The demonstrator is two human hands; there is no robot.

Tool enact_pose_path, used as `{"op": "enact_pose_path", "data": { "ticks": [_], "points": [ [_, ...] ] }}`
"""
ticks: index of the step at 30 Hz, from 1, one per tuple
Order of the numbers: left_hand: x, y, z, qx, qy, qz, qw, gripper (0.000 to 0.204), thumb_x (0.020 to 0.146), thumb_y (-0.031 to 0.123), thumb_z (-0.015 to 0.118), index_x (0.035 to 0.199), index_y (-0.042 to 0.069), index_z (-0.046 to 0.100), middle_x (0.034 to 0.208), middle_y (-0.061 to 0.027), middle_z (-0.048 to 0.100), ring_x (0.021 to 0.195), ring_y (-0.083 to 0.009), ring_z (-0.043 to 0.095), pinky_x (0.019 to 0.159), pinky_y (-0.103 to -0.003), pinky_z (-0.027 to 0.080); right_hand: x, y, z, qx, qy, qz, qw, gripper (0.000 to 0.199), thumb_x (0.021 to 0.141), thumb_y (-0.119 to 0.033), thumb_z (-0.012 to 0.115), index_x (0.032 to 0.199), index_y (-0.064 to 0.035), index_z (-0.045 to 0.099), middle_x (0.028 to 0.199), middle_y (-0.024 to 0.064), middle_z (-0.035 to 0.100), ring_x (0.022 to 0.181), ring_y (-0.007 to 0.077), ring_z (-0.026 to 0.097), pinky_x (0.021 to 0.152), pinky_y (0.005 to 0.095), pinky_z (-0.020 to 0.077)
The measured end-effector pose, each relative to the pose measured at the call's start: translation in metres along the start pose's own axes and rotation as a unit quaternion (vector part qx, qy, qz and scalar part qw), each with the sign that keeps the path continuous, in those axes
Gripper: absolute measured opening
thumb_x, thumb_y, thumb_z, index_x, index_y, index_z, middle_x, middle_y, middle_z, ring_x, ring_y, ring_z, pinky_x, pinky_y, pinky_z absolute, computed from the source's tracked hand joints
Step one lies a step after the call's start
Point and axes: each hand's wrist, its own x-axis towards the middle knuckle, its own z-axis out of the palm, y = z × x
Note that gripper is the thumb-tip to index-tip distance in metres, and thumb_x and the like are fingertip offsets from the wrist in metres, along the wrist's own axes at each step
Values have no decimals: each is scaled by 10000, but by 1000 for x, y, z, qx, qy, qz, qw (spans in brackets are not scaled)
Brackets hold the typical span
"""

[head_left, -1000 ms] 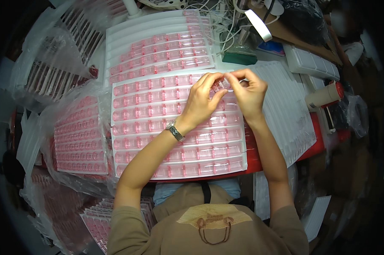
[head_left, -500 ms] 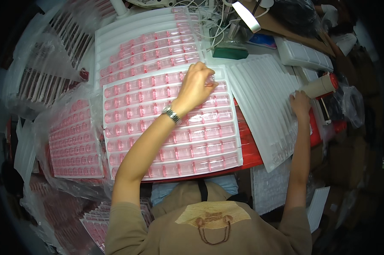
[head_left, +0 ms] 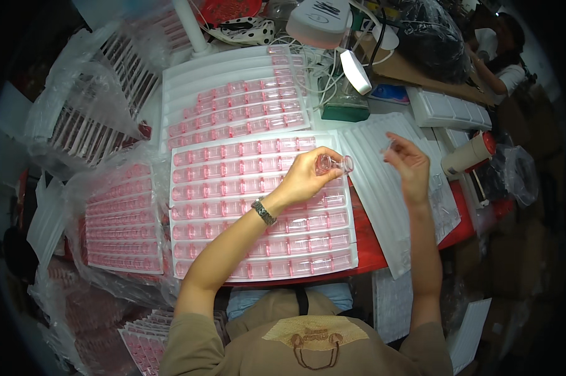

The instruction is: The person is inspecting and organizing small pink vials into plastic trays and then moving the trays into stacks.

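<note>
My left hand (head_left: 307, 178) is closed around clear, pink-tinted plastic cylinders (head_left: 347, 164), whose round ends stick out past the thumb and fingers. It is above the right side of a white ridged tray (head_left: 178, 266) filled with rows of similar pink see-through pieces. To its right, my right hand (head_left: 413, 168) is raised with thumb and fingers pinched on a small clear piece (head_left: 388, 150), too small to make out well. Below that hand lies a second white ridged tray (head_left: 371, 188), with a few clear pieces along its right part. The hands are apart.
Behind is another white tray (head_left: 189, 84), partly filled with pink pieces. Plastic-wrapped trays (head_left: 123, 219) stand at the left. Toward the back are a green box (head_left: 345, 111), a lamp (head_left: 356, 72) and cables. A pale red-capped bottle (head_left: 468, 156) is at the right. Another person (head_left: 505, 69) is far right.
My left hand has drawn back from the pink tray's top right, showing cylinders in its grip. My right hand has lifted from the right tray's edge and moved left, now pinching a small clear piece.
</note>
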Motion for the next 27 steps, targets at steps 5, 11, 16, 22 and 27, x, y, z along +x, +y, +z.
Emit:
{"op": "enact_pose_path", "data": {
  "ticks": [5, 11, 16, 22, 27],
  "points": [
    [-23, 22, 7, -302, -28, -53, 951, 232, 868, 86, 603, 1065, -11, 528, 984, -91, 602, 877, -146, 606, 810, -280, 514, -26, -33, 57, -150, -54, -188, 969, 284, 773, -27, 674, 1054, -12, 644, 908, 67, 617, 880, 142, 560, 777, 251, 448],
    [-42, 32, -5, -435, -101, -159, 881, 344, 815, 107, 670, 1109, 9, 520, 1028, -70, 588, 937, -139, 575, 766, -274, 515, -30, -28, 9, -117, -237, -59, 963, 452, 839, -193, 628, 1242, -29, 503, 1262, 103, 491, 1060, 209, 530, 936, 339, 390],
    [-14, 26, 3, 176, 89, 14, 980, 233, 670, 8, 718, 871, 18, 600, 834, -85, 624, 849, -177, 591, 702, -309, 489, -15, 41, -161, -756, 60, 73, 647, 347, 808, -103, 622, 1131, -3, 546, 1044, 220, 590, 1007, 345, 568, 802, 416, 466],
    [-5, 4, 22, 477, 6, 119, 871, 280, 566, -40, 661, 815, 13, 545, 766, -144, 599, 813, -304, 577, 692, -390, 474, -13, 60, -170, -677, 49, 77, 731, 208, 768, -10, 614, 965, 6, 549, 844, 224, 616, 833, 378, 618, 676, 435, 488],
    [-6, 5, 15, 394, 63, 121, 909, 303, 571, -88, 623, 847, 26, 570, 732, -123, 594, 717, -295, 576, 655, -390, 471, -3, 30, -118, -423, 52, 24, 904, 287, 788, 11, 620, 1071, 7, 570, 837, 117, 637, 782, 193, 640, 651, 307, 509]
  ]
}}
